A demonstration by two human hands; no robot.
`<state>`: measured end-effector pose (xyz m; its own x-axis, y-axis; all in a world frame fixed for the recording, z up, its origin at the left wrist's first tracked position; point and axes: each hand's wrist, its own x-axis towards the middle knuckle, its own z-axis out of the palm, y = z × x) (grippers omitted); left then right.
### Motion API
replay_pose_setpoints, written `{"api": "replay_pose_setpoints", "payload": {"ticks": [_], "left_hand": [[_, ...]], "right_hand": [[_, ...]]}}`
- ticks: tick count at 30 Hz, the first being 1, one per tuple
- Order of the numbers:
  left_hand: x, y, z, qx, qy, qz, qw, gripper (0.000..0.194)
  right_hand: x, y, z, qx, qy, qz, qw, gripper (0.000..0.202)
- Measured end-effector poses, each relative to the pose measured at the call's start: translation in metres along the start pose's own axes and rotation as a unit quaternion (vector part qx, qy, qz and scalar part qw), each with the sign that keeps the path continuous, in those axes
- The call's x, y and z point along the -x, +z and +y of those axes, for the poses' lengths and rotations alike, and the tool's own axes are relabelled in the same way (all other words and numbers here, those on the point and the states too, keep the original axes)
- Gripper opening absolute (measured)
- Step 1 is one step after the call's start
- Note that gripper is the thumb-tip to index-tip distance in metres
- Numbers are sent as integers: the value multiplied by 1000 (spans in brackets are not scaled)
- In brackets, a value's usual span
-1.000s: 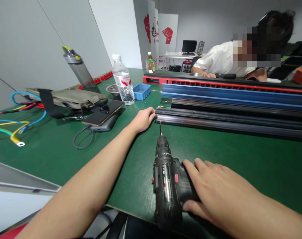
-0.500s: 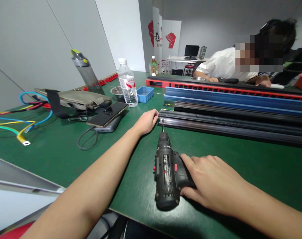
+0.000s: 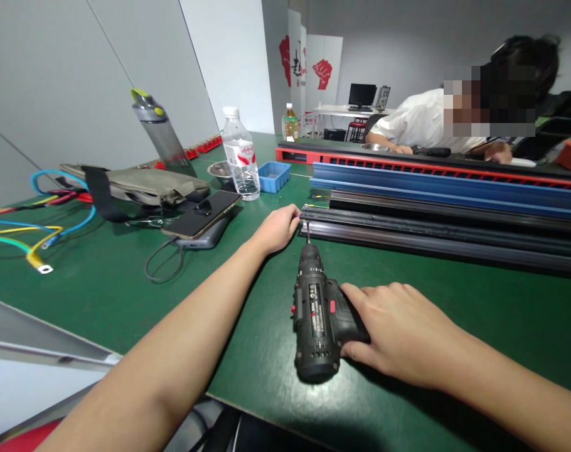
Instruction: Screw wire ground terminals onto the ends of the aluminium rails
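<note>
My right hand point(image 3: 398, 329) grips the handle of a black cordless drill point(image 3: 316, 317) lying on the green table point(image 3: 101, 295). The drill's bit points at the near end of a long black metal rail point(image 3: 431, 242) and reaches it. My left hand point(image 3: 278, 227) rests against that same rail end, fingers curled on its left tip. Behind it lie more long rails, black, blue point(image 3: 445, 185) and red point(image 3: 408, 162).
To the left lie a phone on a power bank point(image 3: 203, 216), a grey bag point(image 3: 139, 185), coloured cables point(image 3: 36, 242), a water bottle point(image 3: 241, 163), a grey flask point(image 3: 156, 129) and a small blue bin point(image 3: 272, 177). A person in white point(image 3: 426, 129) leans over the far side.
My right hand has pushed the drill forward, so its bit now meets the rail end. The left hand stays at the rail tip.
</note>
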<state>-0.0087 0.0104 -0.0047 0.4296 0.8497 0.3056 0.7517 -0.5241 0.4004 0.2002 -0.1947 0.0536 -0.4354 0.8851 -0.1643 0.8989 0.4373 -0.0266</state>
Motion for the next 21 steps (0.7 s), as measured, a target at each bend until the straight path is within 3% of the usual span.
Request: {"api": "replay_pose_setpoints", "payload": {"ticks": [13, 21], "left_hand": [[0, -1, 4, -18, -13, -5, 1000, 16], [-6, 3, -1, -26, 30, -35, 999, 30]], "right_hand": [[-3, 1, 2, 0, 7, 0, 1000, 37], [-7, -3, 6, -16, -6, -4, 1000, 38]]}}
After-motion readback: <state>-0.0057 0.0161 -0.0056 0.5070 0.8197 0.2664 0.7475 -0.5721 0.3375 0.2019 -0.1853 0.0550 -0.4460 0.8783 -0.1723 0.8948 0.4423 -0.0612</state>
